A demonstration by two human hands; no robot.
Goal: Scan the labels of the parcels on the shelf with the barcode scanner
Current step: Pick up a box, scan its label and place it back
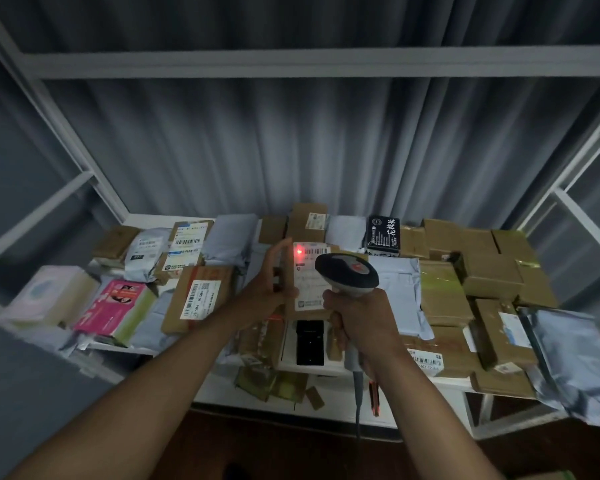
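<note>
We have the parcel point(303, 282) up off the shelf point(343, 403), a small brown box tilted toward us with its white label point(309, 271) facing the scanner, and there's the red aiming dot point(298, 252) sitting at the label's upper left, just beside the barcode rather than squarely on it. Our left hand point(269, 289) holds the box from its left edge, fingers up along the side and thumb on the front near the bottom. Our right hand point(355, 318) is wrapped tight around the grip of the barcode scanner point(347, 271), whose head covers the label's right side from our view, cable point(359, 407) trailing down past the shelf edge. Below lie a black-and-white box point(309, 342) and a crowd of cardboard cartons and grey mailer bags; a labelled carton point(201, 296) sits to the left, a pink package point(113, 306) further out. The risk, as we judge it: with the dot off the bars, the read may fail. The light is dim, too, and a tilted label could glare. And that one-sided hold looks loose; a nudge from the scanner could tip the box out.
</note>
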